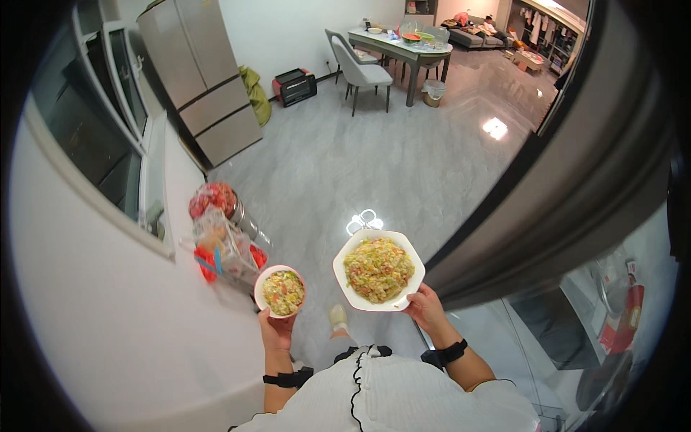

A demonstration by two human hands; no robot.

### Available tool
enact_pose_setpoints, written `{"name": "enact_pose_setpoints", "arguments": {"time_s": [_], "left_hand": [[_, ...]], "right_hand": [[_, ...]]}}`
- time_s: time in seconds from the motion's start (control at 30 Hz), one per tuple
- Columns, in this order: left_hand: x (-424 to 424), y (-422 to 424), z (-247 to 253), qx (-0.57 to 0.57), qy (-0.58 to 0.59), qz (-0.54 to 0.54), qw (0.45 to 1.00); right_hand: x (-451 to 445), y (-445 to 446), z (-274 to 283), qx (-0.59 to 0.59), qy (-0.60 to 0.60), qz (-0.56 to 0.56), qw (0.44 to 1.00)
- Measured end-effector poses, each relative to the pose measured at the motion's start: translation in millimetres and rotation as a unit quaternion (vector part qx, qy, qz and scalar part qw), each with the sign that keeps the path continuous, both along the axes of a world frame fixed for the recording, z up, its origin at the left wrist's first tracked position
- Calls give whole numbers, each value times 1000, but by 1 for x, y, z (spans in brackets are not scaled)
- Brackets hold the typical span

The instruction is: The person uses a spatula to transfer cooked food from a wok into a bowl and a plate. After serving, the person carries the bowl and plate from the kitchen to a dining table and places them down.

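Note:
My left hand (278, 328) grips a small round bowl (259, 298) from below, with the thumb at its rim. Fried rice (283, 292) with bits of egg, greens and pink pieces fills it. In my right hand (426, 308) is a larger white hexagonal plate (345, 294), held by its near right edge with the thumb on top. A mound of the same kind of fried rice (379, 270) lies on this plate. Both dishes are about level and apart from each other, above the grey floor (324, 173). The fingers under them are mostly hidden.
Bags and a rack (227, 243) stand along the left wall, near the small bowl. A dark door frame and curtain-like panel (540, 216) border the right. Ahead are a refrigerator (200, 65), a chair (361, 73) and a dining table (388, 42). A person (488, 26) sits on a far sofa.

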State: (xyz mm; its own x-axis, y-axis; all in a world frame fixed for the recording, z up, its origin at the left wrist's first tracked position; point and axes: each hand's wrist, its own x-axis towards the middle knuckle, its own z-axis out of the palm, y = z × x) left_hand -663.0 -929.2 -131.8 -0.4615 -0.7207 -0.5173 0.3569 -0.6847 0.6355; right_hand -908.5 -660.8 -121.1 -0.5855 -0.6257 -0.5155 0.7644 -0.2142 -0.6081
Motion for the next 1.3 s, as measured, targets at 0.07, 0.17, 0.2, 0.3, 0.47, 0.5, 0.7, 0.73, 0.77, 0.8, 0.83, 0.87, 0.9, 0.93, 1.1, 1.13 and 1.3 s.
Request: {"name": "enact_pose_setpoints", "arguments": {"time_s": [0.07,0.17,0.2,0.3,0.47,0.5,0.7,0.73,0.77,0.8,0.83,0.87,0.9,0.93,1.1,1.13,1.3], "left_hand": [[-25,-41,-14,-6,-16,-21,1000],[-74,-56,11,-7,-19,-59,998],[-88,-78,10,-7,-9,-67,998],[-143,-134,4,-22,-3,-84,996],[-233,-192,-12,-17,1,-83,996],[-249,-203,-17,-15,0,-83,996],[-339,-270,-28,-10,-14,-68,998],[-349,-282,-34,-5,-17,-63,998],[-361,-293,-39,-7,-23,-55,998],[-376,-299,-39,-5,-26,-50,998],[-392,-305,-40,-4,-29,-45,999],[-405,-317,-43,-8,-30,-49,998],[-424,-325,-49,-13,-22,-41,999],[-442,-334,-55,-9,-20,-44,999],[-555,-368,-93,9,-39,-68,997],[-581,-377,-102,8,-46,-76,996],[-730,-390,-169,13,-37,-90,995]], "right_hand": [[-22,-30,-8,1,5,-23,1000],[-58,-35,1,26,-7,-52,998],[-69,-49,-6,25,-9,-66,997],[-106,-90,-26,18,-14,-101,995],[-191,-140,-52,6,-10,-125,992],[-211,-147,-55,8,-7,-126,992],[-319,-216,-67,10,0,-138,990],[-340,-226,-70,17,2,-130,991],[-360,-237,-74,24,5,-123,992],[-381,-244,-73,15,11,-123,992],[-402,-251,-73,7,16,-123,992],[-421,-259,-72,-2,21,-123,992],[-444,-267,-74,4,20,-128,992],[-466,-276,-76,10,18,-133,991],[-578,-300,-99,4,32,-143,989],[-601,-306,-105,2,33,-152,988],[-717,-299,-139,17,30,-177,984]]}}
